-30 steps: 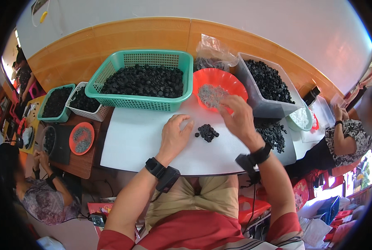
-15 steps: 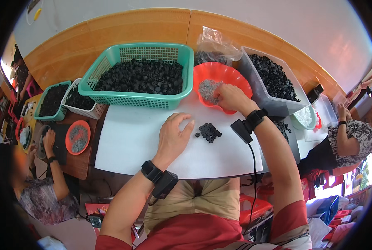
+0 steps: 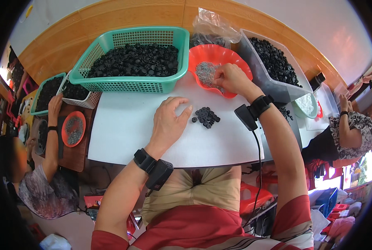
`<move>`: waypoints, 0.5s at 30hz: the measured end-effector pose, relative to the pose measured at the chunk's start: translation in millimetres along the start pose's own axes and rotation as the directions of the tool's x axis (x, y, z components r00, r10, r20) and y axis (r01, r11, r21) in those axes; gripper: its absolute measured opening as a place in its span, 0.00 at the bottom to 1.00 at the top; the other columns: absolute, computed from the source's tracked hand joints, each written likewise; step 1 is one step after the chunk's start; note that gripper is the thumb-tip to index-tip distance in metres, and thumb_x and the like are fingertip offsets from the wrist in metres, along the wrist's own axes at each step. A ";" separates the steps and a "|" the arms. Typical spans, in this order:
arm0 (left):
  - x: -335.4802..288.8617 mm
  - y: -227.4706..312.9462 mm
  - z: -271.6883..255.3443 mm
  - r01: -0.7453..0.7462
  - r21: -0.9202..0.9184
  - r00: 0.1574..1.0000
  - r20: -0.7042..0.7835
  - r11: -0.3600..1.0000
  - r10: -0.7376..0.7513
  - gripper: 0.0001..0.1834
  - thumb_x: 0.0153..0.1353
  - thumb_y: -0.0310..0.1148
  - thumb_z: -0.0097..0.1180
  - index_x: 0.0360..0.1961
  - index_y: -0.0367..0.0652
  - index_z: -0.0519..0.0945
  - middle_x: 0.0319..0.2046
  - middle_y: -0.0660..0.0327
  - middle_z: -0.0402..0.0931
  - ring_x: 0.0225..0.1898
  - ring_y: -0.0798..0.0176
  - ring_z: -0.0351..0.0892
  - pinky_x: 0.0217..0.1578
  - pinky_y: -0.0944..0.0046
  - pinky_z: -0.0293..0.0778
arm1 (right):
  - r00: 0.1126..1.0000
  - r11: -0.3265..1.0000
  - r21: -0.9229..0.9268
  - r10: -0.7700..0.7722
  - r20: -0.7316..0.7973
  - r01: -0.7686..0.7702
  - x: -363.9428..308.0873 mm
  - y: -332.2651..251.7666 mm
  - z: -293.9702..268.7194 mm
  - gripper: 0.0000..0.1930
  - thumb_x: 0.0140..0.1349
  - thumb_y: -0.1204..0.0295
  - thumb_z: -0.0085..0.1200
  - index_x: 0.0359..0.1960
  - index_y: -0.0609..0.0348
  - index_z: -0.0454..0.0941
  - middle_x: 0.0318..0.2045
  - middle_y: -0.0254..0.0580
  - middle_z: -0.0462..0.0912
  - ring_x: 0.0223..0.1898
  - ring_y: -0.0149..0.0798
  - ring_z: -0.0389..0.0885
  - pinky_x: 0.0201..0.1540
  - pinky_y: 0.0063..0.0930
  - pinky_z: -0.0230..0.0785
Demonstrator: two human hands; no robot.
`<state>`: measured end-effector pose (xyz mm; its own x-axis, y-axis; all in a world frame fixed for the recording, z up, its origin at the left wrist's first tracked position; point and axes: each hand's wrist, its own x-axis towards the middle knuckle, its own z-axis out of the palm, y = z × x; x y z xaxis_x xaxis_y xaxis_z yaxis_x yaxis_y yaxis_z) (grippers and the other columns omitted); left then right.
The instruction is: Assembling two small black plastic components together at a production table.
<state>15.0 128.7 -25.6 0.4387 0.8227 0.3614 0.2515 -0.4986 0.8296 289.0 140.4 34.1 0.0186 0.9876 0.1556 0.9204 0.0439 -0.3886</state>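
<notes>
On the white table sheet (image 3: 123,137) my left hand (image 3: 169,121) rests with thumb and fingers apart, holding nothing that I can see. Just right of its thumb lies a small heap of round black plastic parts (image 3: 206,117), one of them a little apart. My right hand (image 3: 231,78) is over the near right side of a red scalloped bowl (image 3: 240,62). Its fingertips are pinched together; whatever is between them is too small to make out. Many small grey metal pieces (image 3: 205,71) lie in that bowl, partly hidden by the hand.
Behind the sheet stands a green basket (image 3: 127,86) of black parts. A clear plastic bin (image 3: 273,89) of black parts is at the right, a plastic bag (image 3: 215,27) behind the bowl. Co-workers sit at both sides; the left one has an orange-red bowl (image 3: 83,121).
My right hand has drawn back from the metal pieces toward the bowl's near right side, fingers pinched. My left hand stays by the heap. The left co-worker's hand has reached to the white basket.
</notes>
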 end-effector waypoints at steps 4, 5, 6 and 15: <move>-1.3 2.9 -0.4 -0.011 0.039 1.000 0.029 0.999 0.010 0.15 0.63 0.34 0.66 0.47 0.35 0.84 0.46 0.52 0.84 0.51 0.53 0.81 0.51 0.58 0.76 | 0.998 0.999 0.050 0.002 -0.065 0.001 -3.0 2.3 -4.4 0.05 0.55 0.77 0.66 0.29 0.66 0.85 0.26 0.50 0.86 0.29 0.43 0.86 0.35 0.36 0.75; -1.6 3.6 -0.8 -0.019 0.055 0.998 0.057 0.998 0.016 0.15 0.61 0.33 0.67 0.46 0.37 0.85 0.46 0.53 0.84 0.51 0.54 0.81 0.51 0.58 0.76 | 0.997 0.995 0.100 0.020 -0.078 -0.013 -4.7 2.6 -5.7 0.04 0.56 0.78 0.65 0.30 0.67 0.85 0.27 0.50 0.86 0.29 0.43 0.86 0.35 0.35 0.75; -1.8 4.8 -1.2 -0.029 0.071 0.996 0.086 0.997 0.023 0.15 0.60 0.32 0.68 0.46 0.38 0.85 0.45 0.54 0.84 0.52 0.54 0.80 0.50 0.59 0.76 | 0.995 0.988 0.150 0.039 -0.091 -0.025 -6.4 4.0 -6.8 0.04 0.56 0.79 0.64 0.32 0.67 0.85 0.28 0.50 0.86 0.30 0.42 0.85 0.36 0.34 0.75; -7.7 14.5 -1.2 -0.021 0.092 0.991 0.136 0.996 0.008 0.12 0.55 0.31 0.71 0.39 0.40 0.88 0.42 0.57 0.84 0.51 0.55 0.79 0.50 0.58 0.76 | 0.963 0.990 0.133 -0.010 -0.269 0.048 -26.2 5.5 -8.4 0.08 0.58 0.81 0.61 0.39 0.69 0.86 0.34 0.54 0.88 0.36 0.45 0.88 0.43 0.34 0.78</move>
<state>14.3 115.5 -15.8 0.5538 0.7739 0.3073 0.3207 -0.5389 0.7790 296.8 113.5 35.6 0.1139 0.9101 0.3985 0.8600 0.1106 -0.4982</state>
